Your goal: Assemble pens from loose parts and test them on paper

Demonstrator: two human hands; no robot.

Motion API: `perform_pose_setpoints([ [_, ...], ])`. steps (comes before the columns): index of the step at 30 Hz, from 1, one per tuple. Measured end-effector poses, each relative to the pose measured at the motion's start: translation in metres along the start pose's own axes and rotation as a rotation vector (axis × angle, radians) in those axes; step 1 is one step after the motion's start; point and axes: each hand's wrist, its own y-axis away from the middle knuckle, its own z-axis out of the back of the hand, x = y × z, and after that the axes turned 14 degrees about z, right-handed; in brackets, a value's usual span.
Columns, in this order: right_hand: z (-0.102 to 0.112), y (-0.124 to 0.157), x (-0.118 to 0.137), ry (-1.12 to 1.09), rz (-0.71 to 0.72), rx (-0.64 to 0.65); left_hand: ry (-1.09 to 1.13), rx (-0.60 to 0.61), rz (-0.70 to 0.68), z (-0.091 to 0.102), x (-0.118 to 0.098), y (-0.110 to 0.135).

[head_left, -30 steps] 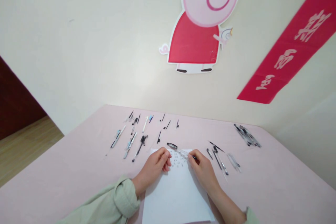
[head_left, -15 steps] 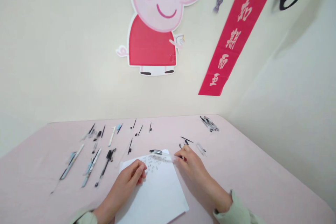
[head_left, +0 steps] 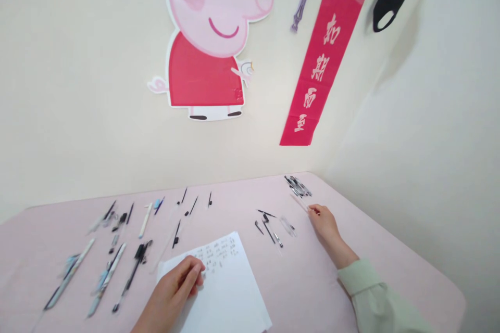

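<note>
My left hand (head_left: 175, 289) rests on the white paper (head_left: 230, 294) with its fingers curled together, and nothing shows in them. Small handwritten marks fill the upper part of the sheet. Out to the right, my right hand (head_left: 324, 225) pinches a thin, pale, see-through pen (head_left: 300, 202). It points up and left, its far end just below a pile of pens (head_left: 298, 187); motion blurs its details. Left of this hand lie black pen parts (head_left: 269, 228) and clear pen tubes (head_left: 288, 226).
Pens and loose pen parts lie in groups across the pink tabletop, among them a white pen (head_left: 146, 220), a black pen (head_left: 130, 278) and patterned pens (head_left: 72, 274). Behind the table stands a wall with a pig cutout (head_left: 206, 70) and a red banner (head_left: 322, 57).
My right hand has moved from the paper's upper right edge to the far right with the pen, near the pile. My left hand stays on the paper. The view has shifted.
</note>
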Motion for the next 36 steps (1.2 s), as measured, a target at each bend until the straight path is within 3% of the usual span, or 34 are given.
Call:
perform_pose_setpoints([
  [4,-0.014,-0.037,-0.004,0.057,-0.093,-0.077,-0.02,0.007,0.004,-0.001,0.003,0.0],
  [7,-0.029,-0.05,-0.003,0.084,-0.143,-0.143,-0.028,-0.007,0.006,-0.001,0.002,0.0],
  [12,-0.046,-0.034,-0.002,0.067,-0.136,-0.175,-0.038,-0.01,0.009,0.0,-0.001,0.001],
  [17,-0.046,-0.022,0.002,0.007,-0.083,-0.152,-0.045,-0.031,-0.004,0.001,-0.007,0.002],
  [23,-0.038,-0.002,0.023,-0.094,0.045,-0.016,-0.032,-0.041,-0.012,0.002,-0.015,0.006],
  [28,-0.02,0.026,0.059,-0.146,0.232,0.135,-0.058,-0.044,-0.005,0.002,-0.016,0.005],
  [32,-0.007,0.033,0.101,0.01,0.41,0.306,-0.079,-0.034,0.002,0.002,-0.015,0.005],
  [36,-0.013,0.038,0.137,0.161,0.502,0.422,-0.083,-0.029,-0.008,0.003,-0.015,0.005],
])
